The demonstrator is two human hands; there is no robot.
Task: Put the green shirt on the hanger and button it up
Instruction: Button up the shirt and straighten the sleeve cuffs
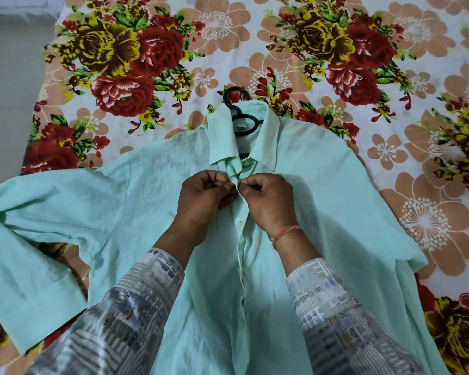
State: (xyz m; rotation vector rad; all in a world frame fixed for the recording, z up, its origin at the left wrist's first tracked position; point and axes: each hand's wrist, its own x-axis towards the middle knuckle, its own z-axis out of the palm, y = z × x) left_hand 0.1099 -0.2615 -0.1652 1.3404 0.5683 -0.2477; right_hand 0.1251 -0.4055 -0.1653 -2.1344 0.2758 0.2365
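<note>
On the flowered bedsheet (73, 109) the green shirt (146, 196) lies flat, front up, with the black hanger (245, 125) inside its collar. Below the collar the left hand (205, 194), fingers curled, pinches one edge of the front opening; the right hand (268, 198) pinches the other edge, close against it. A red thread (284, 232) circles the right wrist.
</note>
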